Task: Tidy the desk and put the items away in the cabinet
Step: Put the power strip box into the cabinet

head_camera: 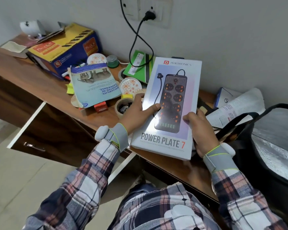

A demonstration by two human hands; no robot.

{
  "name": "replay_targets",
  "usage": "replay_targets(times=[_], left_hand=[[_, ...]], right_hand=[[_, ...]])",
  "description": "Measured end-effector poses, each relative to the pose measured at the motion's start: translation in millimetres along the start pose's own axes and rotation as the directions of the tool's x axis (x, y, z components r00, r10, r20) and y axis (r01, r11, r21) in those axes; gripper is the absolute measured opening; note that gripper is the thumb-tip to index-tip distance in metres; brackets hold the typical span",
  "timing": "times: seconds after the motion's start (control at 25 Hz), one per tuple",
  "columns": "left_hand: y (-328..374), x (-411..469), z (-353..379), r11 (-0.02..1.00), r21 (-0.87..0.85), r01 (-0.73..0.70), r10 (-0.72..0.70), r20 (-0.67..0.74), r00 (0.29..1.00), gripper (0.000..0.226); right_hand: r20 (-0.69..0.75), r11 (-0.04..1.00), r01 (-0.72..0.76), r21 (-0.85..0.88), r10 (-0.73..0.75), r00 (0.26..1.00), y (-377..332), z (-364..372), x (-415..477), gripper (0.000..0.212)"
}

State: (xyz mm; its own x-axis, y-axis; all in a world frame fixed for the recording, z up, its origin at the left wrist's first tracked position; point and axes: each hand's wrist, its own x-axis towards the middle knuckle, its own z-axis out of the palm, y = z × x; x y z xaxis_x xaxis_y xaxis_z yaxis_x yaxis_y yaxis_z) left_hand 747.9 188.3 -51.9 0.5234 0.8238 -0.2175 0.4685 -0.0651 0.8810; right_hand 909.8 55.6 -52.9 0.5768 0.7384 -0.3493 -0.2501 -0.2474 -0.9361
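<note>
Box (170, 90) of a power strip, held tilted, face up, over the near edge of the counter (40, 80). Left hand (137, 110) and right hand (200, 130) each clasp a long side, thumb on the front; this grip probably steadies it for carrying. The fingers behind the box are hidden, as is the counter beneath it. The black bag (256, 171) is cut off at right.

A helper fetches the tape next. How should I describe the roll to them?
Over the wooden desk, find the white Power Plate box. Just beside the left hand holding it lies a brown tape roll; unlike the flat floral disc behind it, black binder clips fill its hollow.
</note>
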Motion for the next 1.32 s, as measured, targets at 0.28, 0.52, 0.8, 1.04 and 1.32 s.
replay_targets(times=[0.28, 0.52, 0.8, 1.04, 1.32], left_hand=[[-28, -55, -37, 0.997, -0.036, 0.07, -0.076, -0.196, 0.978, 0.076], [-47, -106, -46, 0.991, -0.094, 0.096, -0.121, -0.315, 0.941, 0.054], [-70, -157, -43, 0.963, -0.12, 0.24, -0.268, -0.385, 0.883, 0.068], [-67, -152, -30, 0.966, -0.09, 0.241, -0.258, -0.353, 0.9, 0.072], [-48, -102, -9, 0.983, -0.148, 0.106, -0.14, -0.247, 0.959, 0.058]], right_hand=[[0.209, 0.999, -0.033, 0.026, 0.027, 0.978, 13, 43, -14, 0.041], [0.314, 0.995, -0.045, -0.091, 0.071, 0.947, 20, 63, -42, 0.033], [0.43, 0.979, -0.05, -0.198, 0.133, 0.893, 42, 65, -64, 0.033], [0.418, 0.982, -0.055, -0.178, 0.126, 0.9, 43, 50, -66, 0.041], [0.286, 0.992, -0.096, -0.077, 0.114, 0.951, 26, 18, -51, 0.044]])
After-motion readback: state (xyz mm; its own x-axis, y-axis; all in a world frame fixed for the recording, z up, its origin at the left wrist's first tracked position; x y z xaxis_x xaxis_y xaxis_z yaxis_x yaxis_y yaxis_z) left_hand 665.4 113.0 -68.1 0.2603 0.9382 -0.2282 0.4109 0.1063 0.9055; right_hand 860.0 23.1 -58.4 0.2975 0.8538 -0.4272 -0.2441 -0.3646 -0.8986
